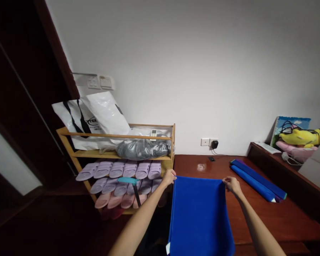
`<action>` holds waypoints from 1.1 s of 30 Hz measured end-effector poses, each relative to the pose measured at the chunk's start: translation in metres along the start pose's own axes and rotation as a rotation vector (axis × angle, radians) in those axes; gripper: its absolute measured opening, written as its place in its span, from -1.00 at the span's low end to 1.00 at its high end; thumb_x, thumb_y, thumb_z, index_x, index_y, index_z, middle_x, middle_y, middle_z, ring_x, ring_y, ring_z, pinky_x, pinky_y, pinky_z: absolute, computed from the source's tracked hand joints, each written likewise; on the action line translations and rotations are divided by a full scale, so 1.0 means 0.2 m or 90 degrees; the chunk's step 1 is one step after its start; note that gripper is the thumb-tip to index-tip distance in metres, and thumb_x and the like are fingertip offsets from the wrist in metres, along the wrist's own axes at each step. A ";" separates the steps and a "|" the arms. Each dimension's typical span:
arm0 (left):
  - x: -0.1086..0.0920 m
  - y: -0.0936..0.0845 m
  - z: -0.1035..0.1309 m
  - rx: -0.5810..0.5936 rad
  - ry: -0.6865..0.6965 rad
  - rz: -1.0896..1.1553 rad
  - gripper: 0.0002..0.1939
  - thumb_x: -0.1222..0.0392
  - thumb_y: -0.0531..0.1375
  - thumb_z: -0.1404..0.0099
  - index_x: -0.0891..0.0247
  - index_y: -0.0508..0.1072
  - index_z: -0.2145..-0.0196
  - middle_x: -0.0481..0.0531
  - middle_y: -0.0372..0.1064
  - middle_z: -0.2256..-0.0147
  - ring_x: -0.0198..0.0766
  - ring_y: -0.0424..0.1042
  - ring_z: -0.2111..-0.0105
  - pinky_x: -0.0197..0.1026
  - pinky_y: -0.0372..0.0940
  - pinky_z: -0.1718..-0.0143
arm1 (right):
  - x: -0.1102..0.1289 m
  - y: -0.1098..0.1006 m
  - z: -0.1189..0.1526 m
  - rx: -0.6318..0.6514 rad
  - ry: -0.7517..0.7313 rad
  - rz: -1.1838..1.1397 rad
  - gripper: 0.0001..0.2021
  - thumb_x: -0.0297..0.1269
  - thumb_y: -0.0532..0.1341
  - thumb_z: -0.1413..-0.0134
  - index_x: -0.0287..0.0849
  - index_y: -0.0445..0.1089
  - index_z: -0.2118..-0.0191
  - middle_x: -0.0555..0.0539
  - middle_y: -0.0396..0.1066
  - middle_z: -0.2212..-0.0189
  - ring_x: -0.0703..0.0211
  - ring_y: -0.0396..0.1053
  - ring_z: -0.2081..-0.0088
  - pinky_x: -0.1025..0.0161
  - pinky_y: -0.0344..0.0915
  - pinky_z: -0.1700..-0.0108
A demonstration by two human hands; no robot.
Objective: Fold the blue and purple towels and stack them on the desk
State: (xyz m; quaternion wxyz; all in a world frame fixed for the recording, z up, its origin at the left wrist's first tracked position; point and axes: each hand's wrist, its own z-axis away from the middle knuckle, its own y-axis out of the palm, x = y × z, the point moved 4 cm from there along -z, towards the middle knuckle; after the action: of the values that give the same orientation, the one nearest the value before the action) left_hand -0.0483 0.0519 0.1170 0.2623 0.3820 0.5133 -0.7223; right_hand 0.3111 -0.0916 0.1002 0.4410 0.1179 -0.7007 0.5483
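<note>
A blue cloth (200,213) hangs stretched between my two hands, its top edge roughly level and its lower part running out of the bottom of the view. My left hand (170,176) pinches the top left corner, beside the shoe rack. The top right corner is pinched by my right hand (232,185), above the reddish-brown wooden surface (245,213). A small white tag (168,248) shows at the cloth's lower left edge. Right of my right hand, long folded blue cloths (257,181) lie on the wood.
A wooden shoe rack (117,135) stands at left with lilac slippers (122,169), pink slippers (114,201) and white bags (104,113). A teal-topped handle (128,180) rises before it. A plugged-in black adapter (214,144) is on the wall. A yellow plush toy (300,137) lies on the right ledge.
</note>
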 end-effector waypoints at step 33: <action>0.34 0.72 0.00 -0.028 0.248 -0.504 -0.42 0.00 -0.19 -0.35 0.18 -0.04 -0.28 0.03 -0.16 -0.30 -0.12 -0.16 -0.28 0.10 -0.12 -0.25 | 0.05 0.98 0.18 0.130 -0.183 0.295 -0.36 0.14 -0.25 -0.17 -0.01 -0.15 -0.30 -0.03 -0.21 -0.32 0.11 -0.26 -0.32 -0.09 -0.18 -0.27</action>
State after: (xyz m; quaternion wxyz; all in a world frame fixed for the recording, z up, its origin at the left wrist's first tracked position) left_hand 0.0235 0.0051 -0.0170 -0.1282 0.2793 0.6751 -0.6707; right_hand 0.1604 -0.0467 -0.0232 0.1858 0.0752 -0.7054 0.6799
